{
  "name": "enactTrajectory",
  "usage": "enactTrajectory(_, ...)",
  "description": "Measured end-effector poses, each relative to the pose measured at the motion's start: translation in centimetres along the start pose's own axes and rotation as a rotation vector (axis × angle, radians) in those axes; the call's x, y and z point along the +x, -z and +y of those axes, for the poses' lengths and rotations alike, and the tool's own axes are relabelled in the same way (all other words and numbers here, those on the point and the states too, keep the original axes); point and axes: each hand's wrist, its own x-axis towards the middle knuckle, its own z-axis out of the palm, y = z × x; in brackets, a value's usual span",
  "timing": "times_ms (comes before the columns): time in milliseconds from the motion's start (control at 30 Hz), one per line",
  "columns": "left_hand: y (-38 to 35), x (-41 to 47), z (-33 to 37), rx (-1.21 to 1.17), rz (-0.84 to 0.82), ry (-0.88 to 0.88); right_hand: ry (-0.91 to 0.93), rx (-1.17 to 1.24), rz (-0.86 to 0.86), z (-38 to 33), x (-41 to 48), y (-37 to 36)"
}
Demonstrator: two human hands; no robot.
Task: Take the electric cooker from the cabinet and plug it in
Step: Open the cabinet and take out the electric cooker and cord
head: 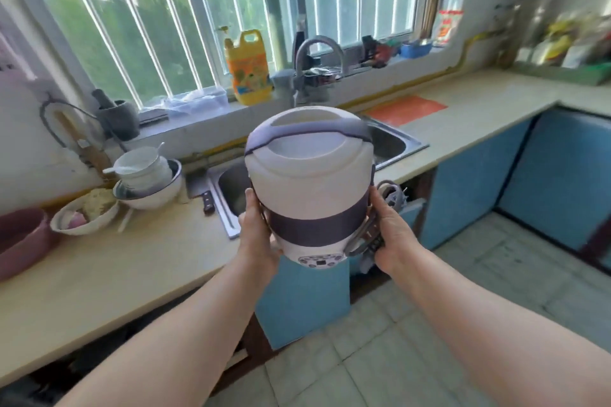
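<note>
Up front, the pale countertop (99,274) runs under the window, with its steel sink (391,142) behind the white-and-grey electric cooker (310,182) — held in the air, tilted toward the camera. The left hand (256,235) clasps its left side; the right hand (395,235) clasps the right side and the bundled cord (365,236).

A home kitchen: a steel sink (393,142) with tap (317,56) under a barred window (158,26), stacked bowls (148,175), blue cabinets (479,188).

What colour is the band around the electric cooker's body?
The band is greyish purple on the white electric cooker; head view.
</note>
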Motion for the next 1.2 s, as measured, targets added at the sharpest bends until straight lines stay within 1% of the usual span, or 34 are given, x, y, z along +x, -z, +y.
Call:
enactTrajectory(100,-8.6,-0.2,-1.5,0.044,-0.103,0.014,0.065,0.027,0.024,-6.5,2.0,4.2)
enactTrajectory(200,-16.3,-0.3,-2.9,0.016,-0.172,0.079,0.122,0.039,0.046,-12.3,4.2,8.7)
enactTrajectory(300,-23.2,-0.3,-4.5,0.024,-0.256,0.121,0.161,0.044,0.075,-17.4,5.6,13.1)
enactTrajectory(433,-31.3,0.3,-6.9,0.111,-0.325,0.158,0.216,0.11,0.103,-23.0,7.2,18.9)
enactTrajectory(633,-42.3,1.7,-10.9,0.22,-0.486,0.225,0.282,0.277,0.258,-29.3,9.8,25.3)
enactTrajectory(833,-54.4,6.1,-15.3,0.314,-0.688,0.284,0.364,0.287,0.417,-36.5,15.9,31.1)
enactTrajectory(933,-60.8,9.4,-17.0,0.347,-0.762,0.297,0.412,0.289,0.49,-40.8,19.7,33.1)
enactTrajectory(967,-63.0,10.2,-17.2,0.354,-0.771,0.299,0.42,0.31,0.509,-42.3,20.8,33.7)
enactTrajectory(1000,-63.6,10.7,-17.4,0.355,-0.768,0.303,0.414,0.3,0.522,-42.8,21.0,33.7)
enactTrajectory(1033,-67.1,12.0,-18.0,0.383,-0.814,0.313,0.429,0.318,0.557,-44.9,22.8,34.8)
enactTrajectory(1067,-68.8,12.6,-18.3,0.39,-0.844,0.311,0.433,0.327,0.593,-46.0,24.1,35.8)
enactTrajectory(1200,-76.7,15.3,-20.2,0.422,-0.902,0.348,0.451,0.372,0.64,-50.1,29.3,39.8)
